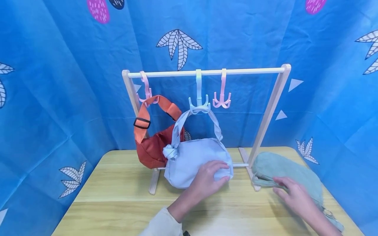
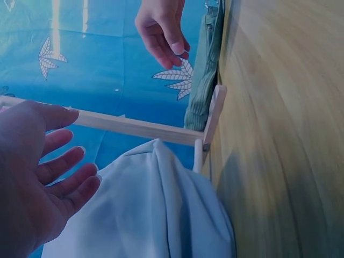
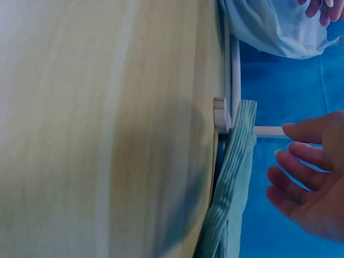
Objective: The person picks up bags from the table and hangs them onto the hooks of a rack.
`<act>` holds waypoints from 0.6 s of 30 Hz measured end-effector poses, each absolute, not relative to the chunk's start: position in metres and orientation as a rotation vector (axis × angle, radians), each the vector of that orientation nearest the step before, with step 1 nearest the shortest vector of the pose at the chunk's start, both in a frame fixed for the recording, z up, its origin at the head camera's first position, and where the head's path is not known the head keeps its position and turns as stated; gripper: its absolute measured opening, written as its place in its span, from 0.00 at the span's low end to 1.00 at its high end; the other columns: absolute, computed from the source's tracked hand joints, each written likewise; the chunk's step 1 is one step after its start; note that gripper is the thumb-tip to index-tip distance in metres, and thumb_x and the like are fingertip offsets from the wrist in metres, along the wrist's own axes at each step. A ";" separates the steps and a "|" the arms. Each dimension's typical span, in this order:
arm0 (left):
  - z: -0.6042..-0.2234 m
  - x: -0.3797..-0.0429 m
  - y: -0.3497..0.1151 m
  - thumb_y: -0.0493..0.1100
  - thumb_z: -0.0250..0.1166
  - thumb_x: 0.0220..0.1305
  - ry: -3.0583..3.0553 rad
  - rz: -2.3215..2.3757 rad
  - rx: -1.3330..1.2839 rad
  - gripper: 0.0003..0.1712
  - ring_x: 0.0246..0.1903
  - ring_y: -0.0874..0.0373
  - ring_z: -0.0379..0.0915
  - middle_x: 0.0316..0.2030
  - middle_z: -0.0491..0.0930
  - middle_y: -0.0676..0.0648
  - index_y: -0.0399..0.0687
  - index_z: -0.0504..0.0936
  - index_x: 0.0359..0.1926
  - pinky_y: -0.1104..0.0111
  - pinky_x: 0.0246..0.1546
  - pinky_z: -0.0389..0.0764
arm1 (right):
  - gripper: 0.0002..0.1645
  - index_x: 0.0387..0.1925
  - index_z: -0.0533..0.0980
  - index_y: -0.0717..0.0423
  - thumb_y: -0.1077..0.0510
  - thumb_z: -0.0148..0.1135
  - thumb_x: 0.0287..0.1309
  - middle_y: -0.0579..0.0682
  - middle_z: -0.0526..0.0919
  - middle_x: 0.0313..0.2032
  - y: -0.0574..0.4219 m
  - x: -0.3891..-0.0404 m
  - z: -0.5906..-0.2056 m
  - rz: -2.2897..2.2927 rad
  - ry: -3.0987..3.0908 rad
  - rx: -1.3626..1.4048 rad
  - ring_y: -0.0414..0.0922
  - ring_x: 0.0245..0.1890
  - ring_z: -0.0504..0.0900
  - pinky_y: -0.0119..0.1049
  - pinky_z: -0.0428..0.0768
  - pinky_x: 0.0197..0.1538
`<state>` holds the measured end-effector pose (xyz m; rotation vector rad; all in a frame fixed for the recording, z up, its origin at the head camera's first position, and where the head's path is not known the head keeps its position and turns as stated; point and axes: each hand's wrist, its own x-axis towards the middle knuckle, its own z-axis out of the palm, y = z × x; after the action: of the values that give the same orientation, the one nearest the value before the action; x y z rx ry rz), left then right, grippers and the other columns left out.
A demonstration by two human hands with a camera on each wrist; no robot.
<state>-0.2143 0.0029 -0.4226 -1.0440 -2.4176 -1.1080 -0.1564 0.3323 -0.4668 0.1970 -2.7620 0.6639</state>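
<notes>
A pale blue shoulder bag hangs by its knotted strap from a light blue hook on a small wooden rack. In front of that bag is my left hand, its fingers loosely bent and holding nothing; the left wrist view shows the hand beside the bag's fabric. On the right of the table lies a green corduroy bag. My right hand is over its near side, by the strap, and in the right wrist view the relaxed fingers hold nothing.
A rust-red bag with an orange strap hangs from a pink hook at the rack's left. Another pink hook hangs bare right of the blue one. The rack's right post stands beside the green bag. Blue patterned cloth surrounds the table.
</notes>
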 end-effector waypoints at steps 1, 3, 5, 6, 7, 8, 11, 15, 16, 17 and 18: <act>-0.424 -0.214 0.003 0.45 0.73 0.66 -2.408 -1.106 -1.050 0.19 0.61 0.57 0.81 0.57 0.87 0.48 0.47 0.86 0.56 0.63 0.66 0.79 | 0.25 0.55 0.81 0.64 0.60 0.75 0.57 0.63 0.88 0.49 0.332 -0.156 -0.468 0.662 -2.768 0.199 0.60 0.45 0.87 0.59 0.85 0.48; -0.426 -0.215 0.005 0.44 0.73 0.65 -2.384 -1.099 -1.068 0.19 0.61 0.55 0.81 0.56 0.87 0.47 0.46 0.87 0.55 0.62 0.66 0.79 | 0.25 0.55 0.81 0.65 0.61 0.74 0.56 0.65 0.87 0.49 0.334 -0.157 -0.470 0.675 -2.773 0.214 0.61 0.46 0.87 0.61 0.84 0.48; -0.428 -0.216 0.007 0.43 0.74 0.64 -2.364 -1.099 -1.086 0.18 0.60 0.54 0.82 0.55 0.87 0.46 0.45 0.87 0.54 0.62 0.67 0.79 | 0.24 0.55 0.81 0.64 0.61 0.74 0.56 0.64 0.87 0.49 0.335 -0.157 -0.472 0.662 -2.771 0.206 0.61 0.46 0.86 0.61 0.84 0.48; -0.428 -0.216 0.008 0.43 0.74 0.63 -2.363 -1.101 -1.092 0.18 0.60 0.54 0.82 0.55 0.87 0.46 0.45 0.87 0.54 0.62 0.67 0.79 | 0.24 0.55 0.81 0.65 0.62 0.74 0.56 0.65 0.87 0.49 0.337 -0.157 -0.472 0.666 -2.771 0.205 0.62 0.46 0.86 0.62 0.84 0.48; -0.429 -0.216 0.009 0.44 0.74 0.63 -2.366 -1.094 -1.095 0.18 0.60 0.54 0.82 0.55 0.87 0.46 0.45 0.87 0.54 0.62 0.67 0.78 | 0.24 0.55 0.81 0.65 0.62 0.74 0.56 0.66 0.87 0.49 0.338 -0.156 -0.473 0.664 -2.772 0.201 0.62 0.46 0.86 0.62 0.84 0.48; -0.429 -0.215 0.010 0.44 0.74 0.64 -2.374 -1.076 -1.093 0.18 0.60 0.55 0.82 0.55 0.87 0.47 0.46 0.87 0.54 0.63 0.67 0.78 | 0.24 0.55 0.81 0.65 0.63 0.74 0.56 0.66 0.87 0.50 0.339 -0.156 -0.473 0.656 -2.769 0.200 0.63 0.46 0.86 0.62 0.84 0.48; -0.430 -0.213 0.014 0.46 0.73 0.65 -2.420 -1.038 -1.072 0.18 0.61 0.57 0.81 0.56 0.87 0.49 0.50 0.87 0.55 0.64 0.66 0.79 | 0.25 0.55 0.81 0.65 0.63 0.74 0.55 0.68 0.86 0.51 0.343 -0.155 -0.474 0.636 -2.775 0.200 0.66 0.48 0.85 0.66 0.82 0.50; -0.430 -0.211 0.018 0.49 0.71 0.67 -2.483 -1.005 -1.053 0.18 0.62 0.58 0.80 0.58 0.86 0.52 0.52 0.86 0.56 0.64 0.67 0.78 | 0.25 0.55 0.81 0.66 0.63 0.74 0.55 0.70 0.84 0.52 0.348 -0.153 -0.476 0.602 -2.792 0.202 0.71 0.53 0.82 0.71 0.78 0.54; -0.430 -0.210 0.019 0.49 0.71 0.67 -2.498 -1.008 -1.052 0.18 0.62 0.58 0.80 0.58 0.85 0.52 0.52 0.86 0.56 0.63 0.67 0.77 | 0.25 0.55 0.81 0.66 0.63 0.74 0.55 0.70 0.84 0.53 0.349 -0.153 -0.477 0.593 -2.797 0.199 0.71 0.53 0.82 0.71 0.78 0.54; -0.430 -0.209 0.020 0.49 0.70 0.67 -2.510 -1.011 -1.052 0.19 0.62 0.58 0.79 0.59 0.85 0.52 0.53 0.86 0.57 0.63 0.68 0.77 | 0.25 0.56 0.80 0.66 0.63 0.74 0.56 0.70 0.84 0.53 0.350 -0.153 -0.478 0.584 -2.800 0.197 0.71 0.54 0.81 0.71 0.77 0.55; -0.431 -0.209 0.021 0.49 0.70 0.68 -2.520 -1.015 -1.053 0.19 0.63 0.58 0.79 0.59 0.85 0.52 0.52 0.86 0.57 0.63 0.68 0.77 | 0.26 0.56 0.80 0.66 0.63 0.73 0.56 0.71 0.83 0.53 0.351 -0.152 -0.479 0.584 -2.809 0.193 0.72 0.54 0.81 0.71 0.77 0.55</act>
<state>-0.2089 0.0214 -0.4309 -1.0529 -2.5203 -1.0149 -0.1523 0.3514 -0.4788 0.1932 -2.8088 0.5842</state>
